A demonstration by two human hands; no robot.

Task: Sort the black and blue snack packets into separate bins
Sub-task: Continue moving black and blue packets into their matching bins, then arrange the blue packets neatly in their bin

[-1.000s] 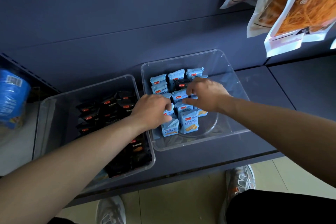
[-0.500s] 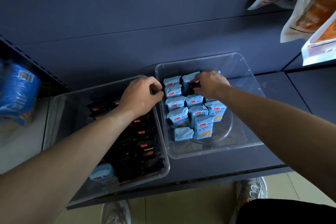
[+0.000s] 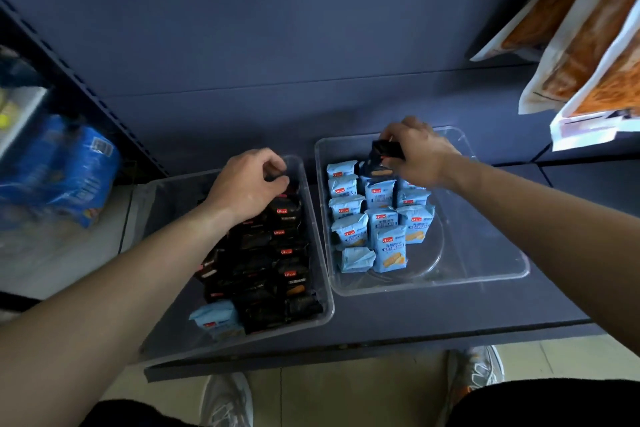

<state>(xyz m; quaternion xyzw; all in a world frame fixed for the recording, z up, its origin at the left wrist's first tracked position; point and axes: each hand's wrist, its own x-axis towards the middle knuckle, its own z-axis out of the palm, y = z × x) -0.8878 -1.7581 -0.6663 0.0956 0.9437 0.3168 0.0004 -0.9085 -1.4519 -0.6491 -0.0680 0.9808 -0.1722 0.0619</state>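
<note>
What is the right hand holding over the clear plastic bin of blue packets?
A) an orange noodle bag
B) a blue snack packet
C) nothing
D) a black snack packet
D: the right hand pinches a black snack packet above the light-blue snack packets in the right-side clear plastic bin.

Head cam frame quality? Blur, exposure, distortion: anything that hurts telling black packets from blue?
Head view, centre: sharp; blue packets and the black packet in the right hand read clearly. Head view, left bin: dim light merges the black packets into one dark mass. Head view, edges: blue bag at left and orange pouches top right smear; shelf lines splay, wide-angle.
</note>
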